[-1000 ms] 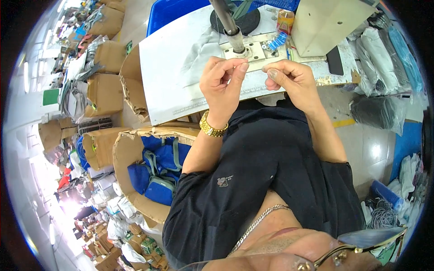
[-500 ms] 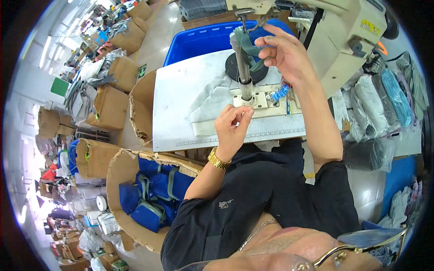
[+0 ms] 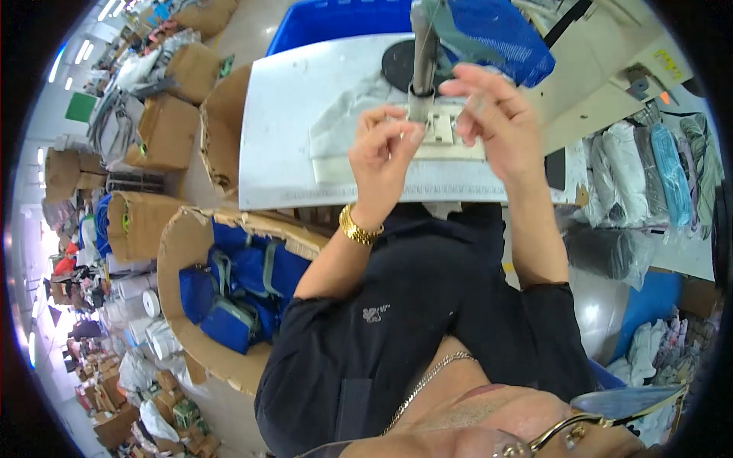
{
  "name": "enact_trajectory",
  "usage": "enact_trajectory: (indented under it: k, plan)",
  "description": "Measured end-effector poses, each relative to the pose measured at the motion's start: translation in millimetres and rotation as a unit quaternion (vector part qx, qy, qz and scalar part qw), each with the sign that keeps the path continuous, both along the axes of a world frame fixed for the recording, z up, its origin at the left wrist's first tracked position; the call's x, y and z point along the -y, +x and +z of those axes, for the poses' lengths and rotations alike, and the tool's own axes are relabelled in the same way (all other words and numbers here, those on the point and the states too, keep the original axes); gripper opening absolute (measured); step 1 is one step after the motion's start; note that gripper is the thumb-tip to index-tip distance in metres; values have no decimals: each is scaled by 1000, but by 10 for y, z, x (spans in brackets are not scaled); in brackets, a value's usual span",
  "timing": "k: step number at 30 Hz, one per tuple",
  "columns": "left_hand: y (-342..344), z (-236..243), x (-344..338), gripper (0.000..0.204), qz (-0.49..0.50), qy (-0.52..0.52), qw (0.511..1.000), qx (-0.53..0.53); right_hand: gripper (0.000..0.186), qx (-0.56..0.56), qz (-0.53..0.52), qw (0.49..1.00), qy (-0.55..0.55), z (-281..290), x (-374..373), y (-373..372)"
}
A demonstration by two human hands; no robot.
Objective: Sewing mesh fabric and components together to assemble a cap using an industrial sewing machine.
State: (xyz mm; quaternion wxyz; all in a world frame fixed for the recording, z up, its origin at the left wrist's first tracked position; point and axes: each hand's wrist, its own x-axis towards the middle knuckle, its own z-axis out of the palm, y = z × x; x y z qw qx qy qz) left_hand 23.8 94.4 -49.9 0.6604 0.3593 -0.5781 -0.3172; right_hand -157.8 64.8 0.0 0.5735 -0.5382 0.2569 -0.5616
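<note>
My left hand (image 3: 380,156) is pinched just below the base of the sewing machine's upright metal post (image 3: 424,53); what it grips, if anything, is too small to make out. My right hand (image 3: 500,126) is raised to the right of the post, fingers bent and apart, with nothing visible held. Behind both hands lie the white machine plate (image 3: 444,122) and a black round base (image 3: 397,65). Pale grey fabric (image 3: 336,122) lies left of the post on the white tabletop (image 3: 275,130).
A blue plastic bin (image 3: 305,30) stands behind the table, and the cream machine body (image 3: 588,69) rises at right. A cardboard box of blue bags (image 3: 237,282) is beside me at lower left. Other boxes (image 3: 183,76) and wrapped bundles (image 3: 634,168) line both sides.
My right hand rose high toward the top of the machine half a second ago and is now lower, beside the post. My left hand stays pinched near the post's base. The view has shifted.
</note>
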Motion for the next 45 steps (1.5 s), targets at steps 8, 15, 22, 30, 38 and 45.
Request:
enact_trajectory:
  k: [8,15,22,30,38,45]
  plan:
    - [-58,-6,-41,14,-63,-36,997,-37,34,186,146,960,150,-371,-389,345]
    - [-162,105,-127,11,-99,14,988,-119,14,67,51,995,61,-388,-353,241]
    - [-57,115,107,18,-118,33,987,-101,13,-73,-65,995,-12,-148,-241,103]
    - [-84,368,192,16,-34,-56,996,60,11,-105,-71,990,-56,31,-163,106]
    - [-36,825,621,6,18,-120,991,51,17,-263,-193,922,-207,687,332,-117]
    - [67,1016,1342,14,-1,27,991,133,19,-341,-223,880,-243,610,959,-149]
